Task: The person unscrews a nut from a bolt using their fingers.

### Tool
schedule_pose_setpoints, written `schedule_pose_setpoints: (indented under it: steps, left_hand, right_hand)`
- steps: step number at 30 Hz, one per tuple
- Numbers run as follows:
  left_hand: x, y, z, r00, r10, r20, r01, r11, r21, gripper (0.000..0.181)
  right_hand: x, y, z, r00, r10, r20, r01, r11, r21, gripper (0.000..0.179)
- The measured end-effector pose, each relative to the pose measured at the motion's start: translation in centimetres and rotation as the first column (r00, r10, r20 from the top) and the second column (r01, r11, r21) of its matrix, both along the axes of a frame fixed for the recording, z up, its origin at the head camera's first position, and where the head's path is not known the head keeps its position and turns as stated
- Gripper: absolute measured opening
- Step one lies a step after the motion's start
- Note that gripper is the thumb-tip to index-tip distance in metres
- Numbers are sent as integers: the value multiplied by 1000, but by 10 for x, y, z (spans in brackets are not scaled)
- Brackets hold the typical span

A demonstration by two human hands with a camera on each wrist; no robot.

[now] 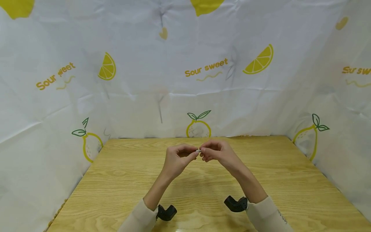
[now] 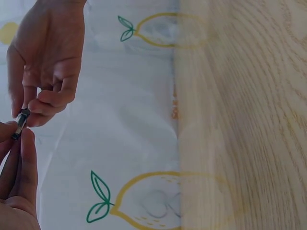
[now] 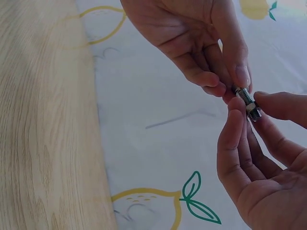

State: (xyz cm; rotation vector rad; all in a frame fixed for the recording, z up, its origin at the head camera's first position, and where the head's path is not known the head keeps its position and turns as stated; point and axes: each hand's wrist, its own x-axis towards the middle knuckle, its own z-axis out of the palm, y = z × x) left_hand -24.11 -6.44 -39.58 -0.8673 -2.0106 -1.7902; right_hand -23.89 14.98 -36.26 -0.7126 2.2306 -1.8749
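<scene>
A small silver bolt [image 1: 198,150] with a hex nut [image 3: 251,107] on its thread is held up between both hands above the wooden table. In the head view my left hand [image 1: 176,162] pinches one end between thumb and forefinger. From the other side, my right hand [image 1: 223,156] has its thumb and fingertips on the nut end. The right wrist view shows the thread [image 3: 243,94] between the two sets of fingers. Fingertips cover parts of the bolt, and in the left wrist view it looks small and dark.
A wood-grain table [image 1: 121,193] spreads beneath the hands. White cloth [image 1: 139,112] printed with lemons stands along its back and both sides. Black curved mounts [image 1: 167,212] sit at both wrists, beside the pale sleeves [image 1: 140,217].
</scene>
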Motion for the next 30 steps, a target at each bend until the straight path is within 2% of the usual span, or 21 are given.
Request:
schedule_pose_setpoints:
  steps: [7, 11, 19, 26, 30]
  left_hand:
    - [0, -1, -1, 1000, -11, -17, 11, 1000, 1, 11]
    - [1, -1, 0, 1000, -9, -10, 9, 1000, 1, 11]
    - [1, 0, 1, 1000, 3, -8, -3, 1000, 2, 10]
    - [1, -1, 0, 1000, -6, -14, 6, 1000, 0, 10]
    - [0, -1, 0, 1000, -7, -14, 7, 1000, 3, 10]
  right_hand:
    - [2, 1, 0, 998, -37, -49, 37, 999, 6, 27]
    - [2, 0, 1, 997, -58, -54, 59, 998, 10, 31]
    - [0, 0, 0, 1000, -19, -12, 19, 1000, 7, 34]
    - [1, 1, 0, 997, -66, -45, 67, 998, 14, 27]
    - [1, 0, 1, 997, -58, -51, 59, 998, 16, 29]
